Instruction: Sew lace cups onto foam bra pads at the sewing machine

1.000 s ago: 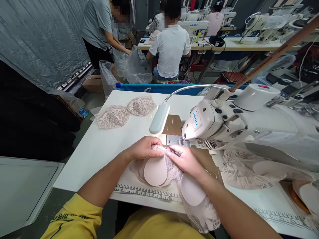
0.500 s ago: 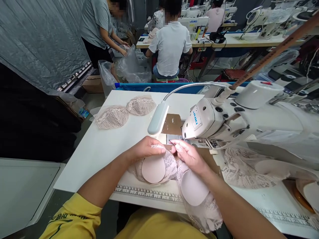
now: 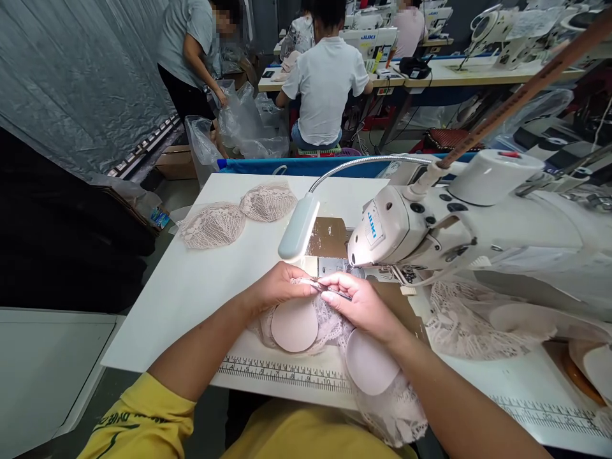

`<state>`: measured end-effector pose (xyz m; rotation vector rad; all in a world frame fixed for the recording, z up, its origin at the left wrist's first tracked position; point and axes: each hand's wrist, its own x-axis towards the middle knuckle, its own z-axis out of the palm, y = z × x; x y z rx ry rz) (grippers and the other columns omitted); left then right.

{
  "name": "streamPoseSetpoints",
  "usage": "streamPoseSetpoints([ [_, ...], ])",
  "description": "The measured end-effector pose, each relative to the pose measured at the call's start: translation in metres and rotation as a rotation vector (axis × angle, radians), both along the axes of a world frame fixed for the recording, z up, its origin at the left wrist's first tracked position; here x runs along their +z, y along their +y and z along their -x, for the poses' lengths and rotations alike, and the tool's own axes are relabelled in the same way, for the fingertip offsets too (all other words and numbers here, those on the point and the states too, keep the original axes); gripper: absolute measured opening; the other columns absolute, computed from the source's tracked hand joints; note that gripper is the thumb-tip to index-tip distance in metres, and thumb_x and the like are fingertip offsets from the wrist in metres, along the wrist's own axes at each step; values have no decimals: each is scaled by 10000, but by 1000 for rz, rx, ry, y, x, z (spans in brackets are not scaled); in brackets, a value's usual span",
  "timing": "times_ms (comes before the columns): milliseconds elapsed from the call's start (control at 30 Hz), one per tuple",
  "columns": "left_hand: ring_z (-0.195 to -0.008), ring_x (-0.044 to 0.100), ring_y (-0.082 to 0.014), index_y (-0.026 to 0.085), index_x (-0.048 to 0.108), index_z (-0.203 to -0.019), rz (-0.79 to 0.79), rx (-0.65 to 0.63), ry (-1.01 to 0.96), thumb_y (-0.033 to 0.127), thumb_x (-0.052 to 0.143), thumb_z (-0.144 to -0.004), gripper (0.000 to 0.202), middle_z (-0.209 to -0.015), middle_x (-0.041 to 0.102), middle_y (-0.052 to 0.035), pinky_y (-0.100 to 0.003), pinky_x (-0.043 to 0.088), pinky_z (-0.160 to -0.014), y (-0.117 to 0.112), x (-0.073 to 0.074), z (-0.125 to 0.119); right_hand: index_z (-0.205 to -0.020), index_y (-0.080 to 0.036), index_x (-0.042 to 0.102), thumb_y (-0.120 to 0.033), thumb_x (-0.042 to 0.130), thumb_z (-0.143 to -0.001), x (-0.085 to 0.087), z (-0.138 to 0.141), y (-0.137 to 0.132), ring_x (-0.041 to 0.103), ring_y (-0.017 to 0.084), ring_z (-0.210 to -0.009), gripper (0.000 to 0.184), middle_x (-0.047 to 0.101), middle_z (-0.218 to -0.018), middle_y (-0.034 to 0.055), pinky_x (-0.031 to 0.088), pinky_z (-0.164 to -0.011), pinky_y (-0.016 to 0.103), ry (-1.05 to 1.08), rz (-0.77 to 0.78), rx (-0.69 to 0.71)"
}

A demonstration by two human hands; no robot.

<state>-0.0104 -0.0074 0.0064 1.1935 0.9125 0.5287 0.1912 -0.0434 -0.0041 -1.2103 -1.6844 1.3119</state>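
Head view shows left hand pinching lace garment, right hand closed around slim tool

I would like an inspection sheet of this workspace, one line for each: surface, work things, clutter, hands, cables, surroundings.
Surface: white table, printed ruler along the near edge.
Work things: lace garment with two smooth pads; small metal tool, exact type unclear.
Clutter: two lace pieces at far left; more lace right of the sewing machine.
Hands: left hand pinches the garment's upper edge; right hand holds the tool against or close to it.
Cables: wires hang below the back table.
Surroundings: one person standing by plastic bags; another seated, back turned.
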Motion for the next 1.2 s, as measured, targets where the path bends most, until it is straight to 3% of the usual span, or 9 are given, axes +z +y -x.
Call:
streamPoseSetpoints([
  [200,-631,513,-114,116,724,-715,-16,-46,-10,320,746,-720,206,-604,592,7,-258,395,-655,-1,1,0,-950,-198,668,-350,594,-855,1,2,-1,641,186,-854,194,699,-911,45,513,-798,339,15,-20,-38],
  [400,-761,579,-175,121,743,-773,-10,-65,2,332,769,-679,233,-741,667,-47,-288,429,-731,0,1,1,-965,-193,660,-335,618,-818,-4,-4,4,648,180,-823,209,695,-889,42,537,-774,333,19,-8,6],
  [667,-593,398,-95,123,597,-597,-152,-190,113,388,693,-727,311,-569,422,41,-229,285,-549,-4,2,-3,-889,-199,651,-322,616,-825,-2,5,3,635,172,-784,142,681,-855,29,524,-716,306,-37,-27,43],
  [833,-670,501,-137,113,681,-704,-168,-168,165,378,687,-730,266,-657,556,0,-239,369,-605,-2,-3,-3,-856,-193,631,-352,587,-838,3,7,3,628,170,-751,166,673,-803,29,503,-677,293,-8,15,-16],
  [933,-782,578,-187,115,714,-847,-151,-160,187,362,676,-737,273,-813,657,-54,-265,435,-676,0,-2,3,-904,-207,621,-395,577,-834,16,-10,-2,630,193,-761,205,669,-840,41,493,-663,306,-148,50,-21],
  [1067,-794,608,-204,138,682,-880,-218,-292,263,281,666,-695,235,-862,674,-49,-249,436,-631,0,4,16,-1106,-273,613,-460,613,-794,30,-51,-24,623,273,-974,364,650,-1127,89,488,-750,345,-433,55,8],
  [1200,-649,555,-160,163,607,-702,-457,-341,481,196,606,-648,63,-697,617,0,-224,341,-528,-6,7,17,-856,-253,635,-452,615,-741,22,-74,-50,606,224,-679,231,670,-779,33,432,-582,292,-703,81,-7],
])
